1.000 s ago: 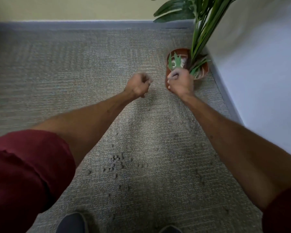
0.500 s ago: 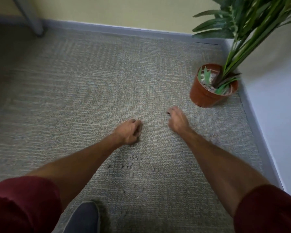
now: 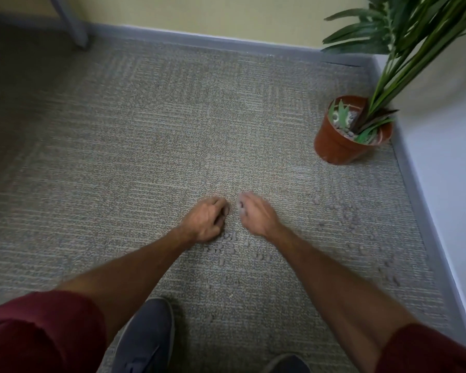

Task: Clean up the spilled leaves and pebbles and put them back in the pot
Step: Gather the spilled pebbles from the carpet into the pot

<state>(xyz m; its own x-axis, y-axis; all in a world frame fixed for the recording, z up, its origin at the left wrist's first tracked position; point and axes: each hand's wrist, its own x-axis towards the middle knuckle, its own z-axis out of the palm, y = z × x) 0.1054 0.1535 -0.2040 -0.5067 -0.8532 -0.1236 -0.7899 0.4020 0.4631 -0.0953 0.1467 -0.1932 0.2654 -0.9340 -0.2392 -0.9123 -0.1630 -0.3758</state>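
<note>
Small grey-brown pebbles (image 3: 228, 249) lie scattered on the carpet just below my two hands, and more pebbles (image 3: 350, 216) are strewn to the right, toward the wall. My left hand (image 3: 207, 219) rests on the carpet with its fingers curled round pebbles at the top of the pile. A little to its right, my right hand (image 3: 256, 214) has its fingers bent down onto the carpet; blur hides whether it holds anything. The terracotta pot (image 3: 331, 146) stands upright in the far right corner. Loose green leaves (image 3: 343, 114) and pebbles lie inside it, beside the tall plant (image 3: 404, 49).
A white wall (image 3: 441, 170) with a grey baseboard (image 3: 414, 200) runs along the right side. At the far left stands a grey furniture leg (image 3: 73, 25). My dark shoes (image 3: 145, 337) are at the bottom edge of the view.
My right hand left the pot, where it held leaves, and both hands came down onto the carpet at the pebble pile. The view pulled back from the pot.
</note>
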